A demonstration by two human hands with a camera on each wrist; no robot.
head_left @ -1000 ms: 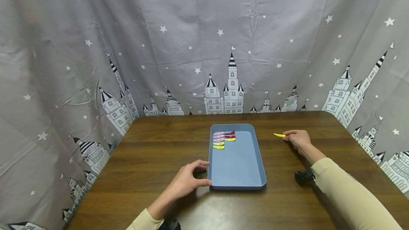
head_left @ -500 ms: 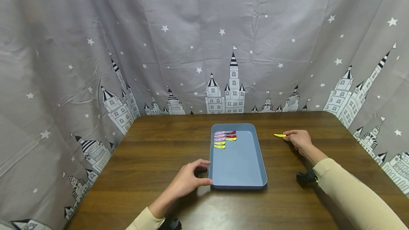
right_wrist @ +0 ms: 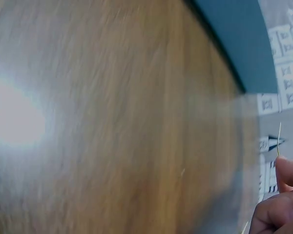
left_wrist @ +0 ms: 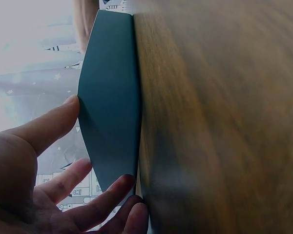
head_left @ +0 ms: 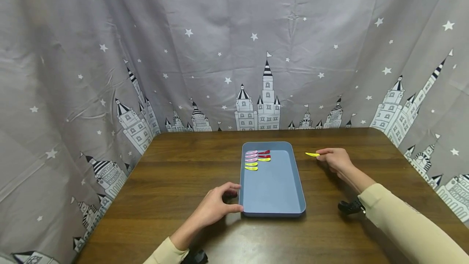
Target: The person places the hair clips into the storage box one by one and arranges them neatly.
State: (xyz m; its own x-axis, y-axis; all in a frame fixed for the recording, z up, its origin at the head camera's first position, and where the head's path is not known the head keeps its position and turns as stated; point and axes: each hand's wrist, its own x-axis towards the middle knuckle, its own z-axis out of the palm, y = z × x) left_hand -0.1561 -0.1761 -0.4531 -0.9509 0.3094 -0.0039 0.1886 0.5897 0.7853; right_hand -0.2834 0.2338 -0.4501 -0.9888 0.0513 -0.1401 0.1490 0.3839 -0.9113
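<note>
Between thumb and fingertips, my right hand (head_left: 337, 161) pinches a yellow snap hair clip (head_left: 312, 155) above the table, right of the blue-grey tray (head_left: 275, 190). In the right wrist view the clip (right_wrist: 279, 139) shows edge-on as a thin line beyond the fingertips. Inside the tray's far left part lie two columns of clips: pink clips (head_left: 251, 156) above yellow clips (head_left: 251, 168), and beside them red clips (head_left: 264, 152) with a yellow one below. My left hand (head_left: 216, 207) touches the tray's near left side, its thumb at the rim and fingers spread along the wall (left_wrist: 110, 87).
The tray stands on a brown wooden table (head_left: 176, 174). Behind and to the left hangs a grey curtain (head_left: 205, 72) printed with castles and stars. A black wrist strap (head_left: 349, 207) is by the right sleeve. Below the right fingers a second thin yellowish edge shows.
My right hand has moved a little to the left, toward the tray, with the yellow hair clip still pinched. The left hand and the clips in the tray have stayed put.
</note>
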